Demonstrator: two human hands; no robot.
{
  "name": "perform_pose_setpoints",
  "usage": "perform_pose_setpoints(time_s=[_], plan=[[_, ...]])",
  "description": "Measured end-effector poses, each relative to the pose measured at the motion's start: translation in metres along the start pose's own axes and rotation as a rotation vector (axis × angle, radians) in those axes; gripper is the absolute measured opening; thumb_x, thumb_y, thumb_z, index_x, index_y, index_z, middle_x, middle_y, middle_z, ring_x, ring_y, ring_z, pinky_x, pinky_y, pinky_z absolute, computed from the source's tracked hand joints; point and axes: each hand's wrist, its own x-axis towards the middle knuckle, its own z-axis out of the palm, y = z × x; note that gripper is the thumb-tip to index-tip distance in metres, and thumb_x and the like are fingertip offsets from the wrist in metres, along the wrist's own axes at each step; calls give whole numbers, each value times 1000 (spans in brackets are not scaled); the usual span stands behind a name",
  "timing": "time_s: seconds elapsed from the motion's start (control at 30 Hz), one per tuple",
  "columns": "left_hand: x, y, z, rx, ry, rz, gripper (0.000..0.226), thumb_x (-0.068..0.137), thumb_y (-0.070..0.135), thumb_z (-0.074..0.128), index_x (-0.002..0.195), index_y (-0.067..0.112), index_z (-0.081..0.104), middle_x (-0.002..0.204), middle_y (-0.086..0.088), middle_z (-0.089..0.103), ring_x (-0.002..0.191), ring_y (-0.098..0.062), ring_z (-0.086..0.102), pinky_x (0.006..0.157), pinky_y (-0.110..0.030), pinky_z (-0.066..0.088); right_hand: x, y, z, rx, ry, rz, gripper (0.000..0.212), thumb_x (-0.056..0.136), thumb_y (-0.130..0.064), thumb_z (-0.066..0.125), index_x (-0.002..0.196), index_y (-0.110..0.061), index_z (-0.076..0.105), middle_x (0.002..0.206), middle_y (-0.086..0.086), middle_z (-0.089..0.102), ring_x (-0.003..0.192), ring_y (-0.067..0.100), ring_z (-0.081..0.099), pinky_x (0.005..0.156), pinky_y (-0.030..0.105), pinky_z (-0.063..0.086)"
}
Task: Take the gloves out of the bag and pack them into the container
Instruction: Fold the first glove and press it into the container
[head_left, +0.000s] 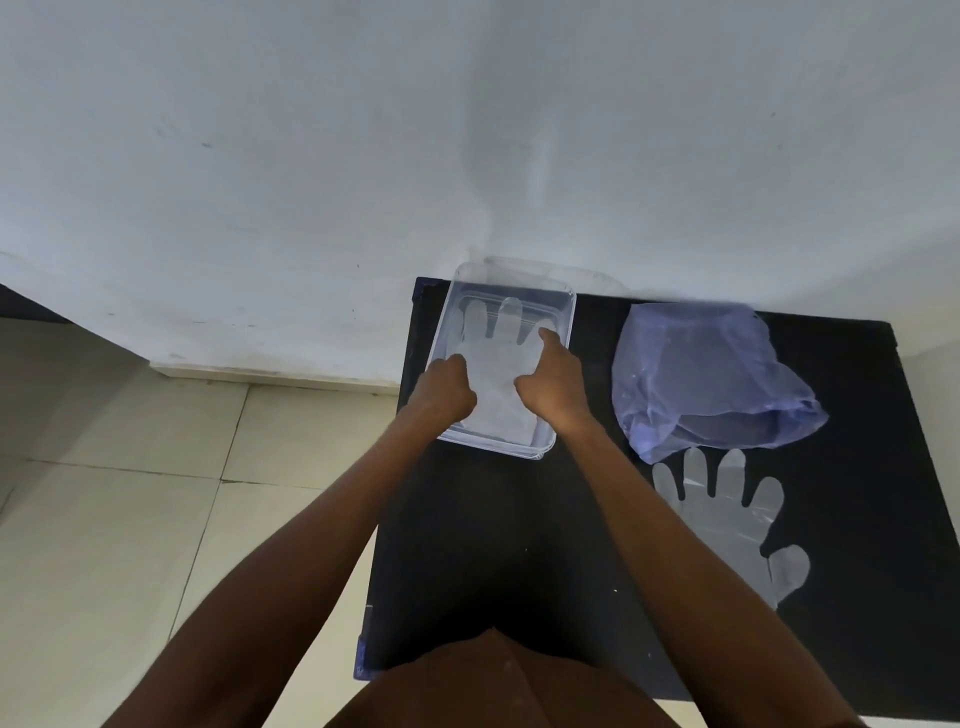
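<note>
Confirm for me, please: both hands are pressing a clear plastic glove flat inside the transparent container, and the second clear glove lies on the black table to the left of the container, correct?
Not quite: in the head view the second clear plastic glove lies to the right of the transparent container, below the blue plastic bag. The rest holds.

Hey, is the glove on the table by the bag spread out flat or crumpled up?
Spread flat. The glove lies open on the black table just in front of the blue bag, all five digits splayed apart.

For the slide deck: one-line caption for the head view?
Both hands, left hand and right hand, press a clear glove into the container; second glove lies beside the bag.
</note>
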Motion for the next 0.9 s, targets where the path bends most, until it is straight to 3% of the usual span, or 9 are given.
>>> perform_pose_setpoints(time_s=[0.1, 0.17, 0.27, 0.47, 0.6, 0.77, 0.9], plan=[[-5, 1, -1, 103, 117, 60, 40, 93, 6, 62, 132, 5, 55, 131, -17, 61, 113, -35, 66, 97, -39, 54, -7, -2, 1, -5, 72, -39, 68, 91, 2, 64, 152, -12, 37, 149, 12, 51, 132, 31, 54, 104, 36, 50], [-7, 3, 0, 93, 151, 83, 41, 93, 5, 63, 133, 6, 57, 132, -15, 61, 114, -33, 66, 97, -37, 53, -7, -2, 4, 21, 31, -20, 63, 93, 3, 62, 150, -12, 40, 148, 12, 52, 130, 30, 57, 94, 30, 52], [-2, 6, 4, -66, 31, 72, 45, 93, 2, 62, 137, 10, 58, 141, -13, 59, 122, -31, 63, 103, -36, 51, -2, 2, 15, 48, -141, 60, 64, 96, 0, 58, 154, -14, 36, 155, 10, 45, 130, 26, 56, 80, 22, 43], [9, 1, 11, -89, -187, -50, 50, 99, 4, 54, 147, 9, 45, 151, -14, 47, 126, -35, 58, 102, -40, 55, 12, 9, 32, 42, -229, 220, 61, 100, -7, 48, 156, -11, 25, 157, 13, 39, 138, 33, 46, 101, 35, 47], [15, -3, 16, -66, -202, -58, 51, 99, 6, 54, 149, 9, 43, 154, -14, 45, 136, -34, 50, 112, -43, 47, 15, 9, 38, 19, -210, 237, 59, 98, -9, 51, 153, -9, 27, 159, 14, 32, 137, 35, 45, 104, 39, 48], [17, -3, 20, -64, -180, -54, 51, 99, 6, 56, 149, 10, 44, 154, -14, 45, 135, -34, 51, 112, -43, 47, 16, 9, 42, 17, -206, 244, 61, 98, -10, 52, 153, -8, 26, 159, 16, 30, 141, 36, 41, 110, 41, 44], [15, -2, 19, -92, -136, -44, 49, 98, 5, 57, 146, 10, 48, 151, -14, 48, 131, -34, 54, 109, -42, 50, 13, 10, 36, 77, -196, 238, 60, 98, -7, 50, 153, -9, 27, 155, 13, 38, 137, 34, 46, 103, 37, 47]])
